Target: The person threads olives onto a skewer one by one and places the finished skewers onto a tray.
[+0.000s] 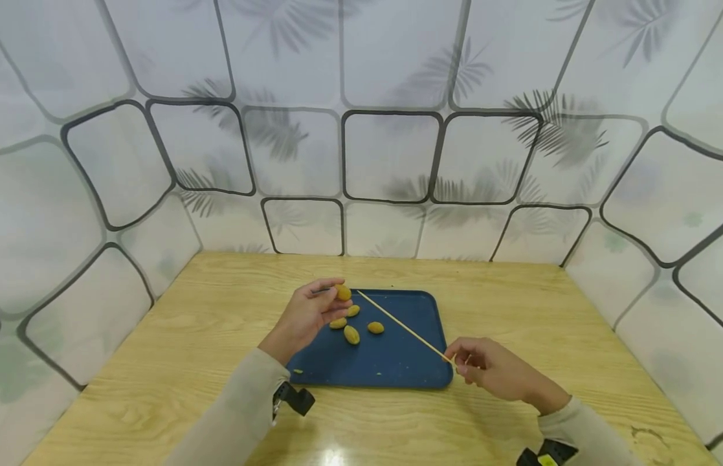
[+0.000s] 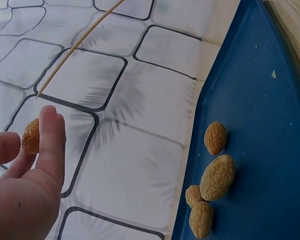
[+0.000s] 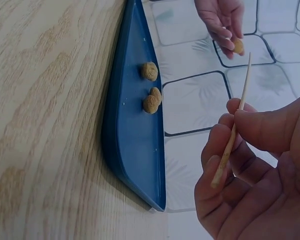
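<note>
Between thumb and fingers, my left hand pinches a wrinkled yellow-brown dried fruit above the tray's far left part. My right hand holds a thin bamboo skewer near its lower end, by the tray's right front corner. In the head view the skewer slants up and left, its pointed tip a short way right of the held fruit. The right wrist view shows thumb and fingertips around the skewer. Several more wrinkled fruits lie on the blue tray.
The tray sits on a light wood-grain table. Small pale crumbs dot the tray. A patterned covering with dark outlines and leaf prints rises behind the table and along both sides.
</note>
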The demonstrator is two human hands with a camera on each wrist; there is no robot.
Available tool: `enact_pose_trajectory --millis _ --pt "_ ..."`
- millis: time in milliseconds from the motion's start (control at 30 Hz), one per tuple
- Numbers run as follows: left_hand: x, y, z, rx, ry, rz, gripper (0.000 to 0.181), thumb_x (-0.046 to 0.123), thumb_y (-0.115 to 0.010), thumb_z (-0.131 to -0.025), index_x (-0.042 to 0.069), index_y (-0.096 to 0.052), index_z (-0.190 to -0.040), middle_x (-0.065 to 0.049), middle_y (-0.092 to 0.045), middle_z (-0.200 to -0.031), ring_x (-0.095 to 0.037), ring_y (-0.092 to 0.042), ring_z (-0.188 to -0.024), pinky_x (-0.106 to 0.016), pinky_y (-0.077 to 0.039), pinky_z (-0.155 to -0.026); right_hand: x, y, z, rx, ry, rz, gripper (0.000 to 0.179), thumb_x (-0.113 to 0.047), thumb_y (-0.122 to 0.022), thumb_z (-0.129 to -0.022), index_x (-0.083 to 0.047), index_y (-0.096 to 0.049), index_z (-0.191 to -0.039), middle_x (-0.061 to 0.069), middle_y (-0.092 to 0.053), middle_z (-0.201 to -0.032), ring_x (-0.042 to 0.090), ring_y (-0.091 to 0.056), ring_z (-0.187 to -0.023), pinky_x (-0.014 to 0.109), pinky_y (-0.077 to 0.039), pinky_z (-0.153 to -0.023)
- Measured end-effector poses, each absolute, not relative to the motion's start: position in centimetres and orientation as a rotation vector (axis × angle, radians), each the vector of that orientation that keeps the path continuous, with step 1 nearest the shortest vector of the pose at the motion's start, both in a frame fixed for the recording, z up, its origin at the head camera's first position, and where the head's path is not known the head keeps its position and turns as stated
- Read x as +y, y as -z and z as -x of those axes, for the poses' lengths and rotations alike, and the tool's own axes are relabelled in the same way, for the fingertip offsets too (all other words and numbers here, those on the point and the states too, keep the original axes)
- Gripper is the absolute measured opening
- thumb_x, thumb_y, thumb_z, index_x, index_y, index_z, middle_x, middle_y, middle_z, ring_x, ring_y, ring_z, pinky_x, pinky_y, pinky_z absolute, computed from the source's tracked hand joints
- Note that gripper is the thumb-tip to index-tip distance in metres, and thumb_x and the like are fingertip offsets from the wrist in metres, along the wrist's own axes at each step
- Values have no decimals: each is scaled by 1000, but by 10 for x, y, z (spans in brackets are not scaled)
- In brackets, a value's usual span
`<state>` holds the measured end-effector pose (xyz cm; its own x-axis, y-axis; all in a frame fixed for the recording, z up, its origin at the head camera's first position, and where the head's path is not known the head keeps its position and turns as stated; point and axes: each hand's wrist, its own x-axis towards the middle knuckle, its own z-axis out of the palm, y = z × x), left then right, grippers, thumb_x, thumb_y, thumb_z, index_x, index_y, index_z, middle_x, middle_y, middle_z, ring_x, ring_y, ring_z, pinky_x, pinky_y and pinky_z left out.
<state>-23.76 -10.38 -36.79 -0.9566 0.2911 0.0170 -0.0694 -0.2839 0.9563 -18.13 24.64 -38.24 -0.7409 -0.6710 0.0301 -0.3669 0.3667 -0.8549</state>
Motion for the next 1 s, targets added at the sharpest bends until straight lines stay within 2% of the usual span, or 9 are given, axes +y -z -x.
enact_pose_trajectory --millis 233,367,467,533,633,800,900,1000 --pt "-104 367 236 1749 -2323 -320 37 1 -48 -101 -3 -45 -138 -10 -56 -105 -19 -64 -89 -31 -55 -80 244 380 179 2312 1325 938 15 2 -50 -99 5 -59 -111 10 -55 -81 9 -50 -62 26 -45 -51" --pt "-104 367 235 1716 -2352 -312 24 1 -53 -99 1 -53 -123 -9 -57 -104 -20 -64 -88 -31 -56 -79 243 381 178 2312 1337 972 14 1 -50 -99 4 -60 -110 7 -56 -81 12 -51 -61 26 -44 -50" --pt "-105 368 233 1686 -2369 -313 15 1 -56 -97 6 -53 -111 -8 -59 -101 -21 -65 -88 -32 -56 -77 242 383 177 2301 1348 1000 14 2 -51 -99 2 -60 -109 5 -56 -80 12 -50 -61 26 -44 -49" --pt "-107 370 231 1670 -2377 -312 13 1 -57 -97 7 -52 -108 -6 -60 -98 -20 -66 -85 -32 -56 -75 241 386 177 2291 1345 1003 14 2 -51 -98 0 -61 -108 6 -56 -80 10 -50 -61 26 -45 -50" --pt "-109 372 229 1660 -2382 -318 18 3 -54 -99 4 -53 -116 -7 -61 -97 -18 -67 -85 -31 -56 -78 239 389 177 2266 1343 1000 15 3 -51 -98 -1 -61 -108 7 -56 -80 7 -49 -62 25 -45 -51" --pt "-108 370 230 1630 -2376 -351 36 10 -46 -104 -4 -46 -137 -11 -58 -107 -17 -66 -92 -31 -54 -85 237 385 178 2285 1334 995 14 2 -50 -99 4 -60 -109 6 -55 -80 7 -49 -61 26 -43 -49" --pt "-107 369 232 1612 -2377 -348 35 10 -45 -104 -2 -47 -137 -10 -58 -108 -16 -67 -91 -31 -55 -82 238 383 178 2300 1326 992 14 1 -51 -99 4 -60 -109 9 -55 -79 7 -49 -61 26 -43 -49" --pt "-107 368 233 1621 -2366 -374 28 13 -48 -104 3 -54 -129 -7 -58 -106 -16 -66 -87 -31 -56 -76 238 382 178 2290 1333 1003 14 1 -51 -99 4 -60 -109 11 -55 -78 7 -50 -61 26 -44 -49"
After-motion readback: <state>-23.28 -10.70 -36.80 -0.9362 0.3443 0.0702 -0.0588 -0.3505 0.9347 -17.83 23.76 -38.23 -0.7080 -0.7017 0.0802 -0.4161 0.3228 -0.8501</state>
